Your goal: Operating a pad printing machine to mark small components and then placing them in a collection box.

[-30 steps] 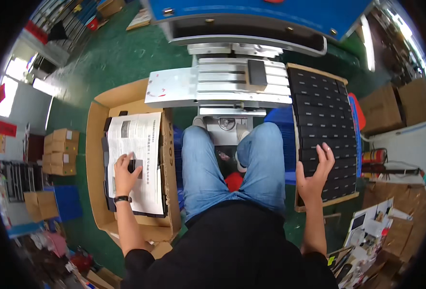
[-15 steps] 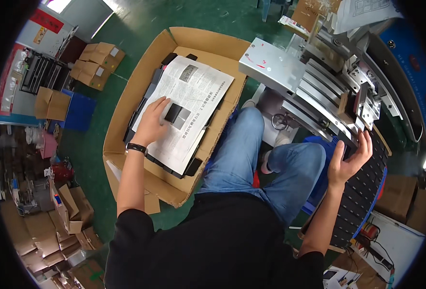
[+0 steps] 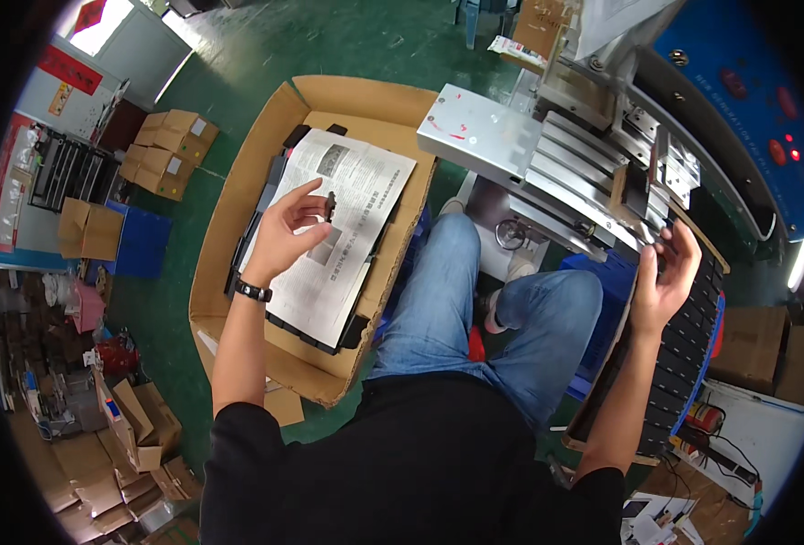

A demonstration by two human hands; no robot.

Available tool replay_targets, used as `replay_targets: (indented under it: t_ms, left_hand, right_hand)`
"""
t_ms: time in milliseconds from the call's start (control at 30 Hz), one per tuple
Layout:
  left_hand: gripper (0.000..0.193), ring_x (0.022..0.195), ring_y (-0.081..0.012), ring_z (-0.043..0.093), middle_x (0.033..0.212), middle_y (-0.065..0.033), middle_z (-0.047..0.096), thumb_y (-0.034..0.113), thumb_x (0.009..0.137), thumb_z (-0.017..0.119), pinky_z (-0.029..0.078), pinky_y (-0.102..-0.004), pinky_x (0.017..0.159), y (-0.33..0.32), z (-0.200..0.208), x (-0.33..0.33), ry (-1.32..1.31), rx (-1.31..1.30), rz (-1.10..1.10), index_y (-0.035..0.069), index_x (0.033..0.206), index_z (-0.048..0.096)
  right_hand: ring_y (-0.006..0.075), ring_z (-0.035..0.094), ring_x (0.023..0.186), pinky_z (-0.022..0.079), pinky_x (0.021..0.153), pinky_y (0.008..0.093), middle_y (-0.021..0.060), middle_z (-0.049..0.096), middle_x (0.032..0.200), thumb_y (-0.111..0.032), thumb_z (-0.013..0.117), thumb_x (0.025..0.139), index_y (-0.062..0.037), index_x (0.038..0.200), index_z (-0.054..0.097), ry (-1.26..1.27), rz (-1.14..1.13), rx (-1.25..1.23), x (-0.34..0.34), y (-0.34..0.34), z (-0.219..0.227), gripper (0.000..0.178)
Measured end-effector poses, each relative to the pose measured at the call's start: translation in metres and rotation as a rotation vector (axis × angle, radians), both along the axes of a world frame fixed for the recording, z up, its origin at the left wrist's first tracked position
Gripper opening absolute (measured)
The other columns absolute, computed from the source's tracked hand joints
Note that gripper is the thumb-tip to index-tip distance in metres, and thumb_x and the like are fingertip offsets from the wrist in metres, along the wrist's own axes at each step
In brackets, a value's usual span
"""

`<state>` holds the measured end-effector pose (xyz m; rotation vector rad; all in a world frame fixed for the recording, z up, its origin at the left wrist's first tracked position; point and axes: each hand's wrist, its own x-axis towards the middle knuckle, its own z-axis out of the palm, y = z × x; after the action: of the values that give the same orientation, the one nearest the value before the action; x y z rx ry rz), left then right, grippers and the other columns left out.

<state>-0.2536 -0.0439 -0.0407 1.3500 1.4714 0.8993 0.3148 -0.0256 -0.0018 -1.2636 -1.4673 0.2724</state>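
Note:
My left hand (image 3: 291, 229) pinches a small flat black piece (image 3: 331, 207), seen nearly edge-on, above a newspaper sheet (image 3: 366, 182). That sheet lies over black parts (image 3: 355, 332) in a large cardboard box (image 3: 204, 263), mostly hiding them. My right hand (image 3: 665, 280) is by the metal fixture (image 3: 679, 173) of a machine, thumb and bent fingers apart. Whether its fingertips touch the fixture, I cannot tell. A dark block (image 3: 635, 189) with a brown side sits at the fixture, just beyond those fingertips.
The machine's silver housing (image 3: 479, 132) juts out between box and fixture, above a handwheel (image 3: 511, 234). Its blue panel (image 3: 738, 82) shows red lights. Black pieces in rows (image 3: 674, 372) lie beneath my right forearm. Cartons (image 3: 170, 150) stand on the green floor at left.
My left hand has lifted the small black piece off the newspaper. My right hand's spread fingers have bent in beside the fixture. The whole view has shifted slightly.

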Motion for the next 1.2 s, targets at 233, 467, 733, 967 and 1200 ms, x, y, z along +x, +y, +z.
replay_targets:
  t_ms: [233,467,733,967,1200]
  left_hand:
    - [0.067,0.119,-0.0242,0.069,0.135,-0.0146,0.074,0.008,0.09,0.075,0.054,-0.0363,0.108,0.028,0.042,0.072,-0.103,0.318,-0.155,0.0,0.155,0.06]
    - [0.063,0.128,-0.0291,0.065,0.146,-0.0148,0.068,0.022,0.092,0.07,0.048,-0.0411,0.114,0.09,0.083,0.183,0.066,0.699,-0.361,0.001,0.15,0.064]
    - [0.059,0.139,-0.0356,0.055,0.158,-0.0179,0.058,0.02,0.096,0.065,0.043,-0.0471,0.119,0.143,0.096,0.332,0.491,1.106,-0.739,0.003,0.153,0.06]
    - [0.061,0.16,-0.0341,0.041,0.175,-0.016,0.044,0.024,0.11,0.053,0.03,-0.0456,0.128,0.155,0.069,0.362,0.609,1.043,-0.931,0.004,0.167,0.046]
    - [0.063,0.164,-0.0352,0.035,0.177,-0.0173,0.039,0.034,0.116,0.042,0.026,-0.0466,0.133,0.147,0.065,0.366,0.549,1.02,-0.978,0.003,0.172,0.038]
  right_hand:
    - [0.0297,0.064,0.118,0.058,0.095,0.0404,0.0206,0.053,0.155,-0.011,0.085,0.081,-0.0061,0.161,0.046,0.128,0.239,-0.389,0.009,0.038,0.046,0.089]
    - [0.0256,0.067,0.104,0.057,0.084,0.0356,0.0155,0.069,0.123,-0.02,0.092,0.077,-0.0041,0.154,0.055,-0.153,0.259,-0.637,0.012,0.064,0.078,0.087]
    - [0.0249,0.065,0.101,0.056,0.091,0.0373,0.0176,0.069,0.125,-0.02,0.093,0.079,-0.0024,0.15,0.057,-0.088,0.016,-0.291,0.041,-0.045,0.07,0.082]
    - [0.0221,0.065,0.111,0.05,0.098,0.0329,0.0146,0.069,0.127,-0.019,0.093,0.081,-0.0072,0.155,0.057,0.165,-0.581,-0.48,0.111,-0.257,-0.015,0.083]
    - [0.031,0.065,0.107,0.052,0.097,0.0406,0.0158,0.07,0.122,-0.045,0.09,0.085,-0.0015,0.154,0.054,-0.378,-0.896,-0.796,0.05,-0.357,-0.035,0.09]
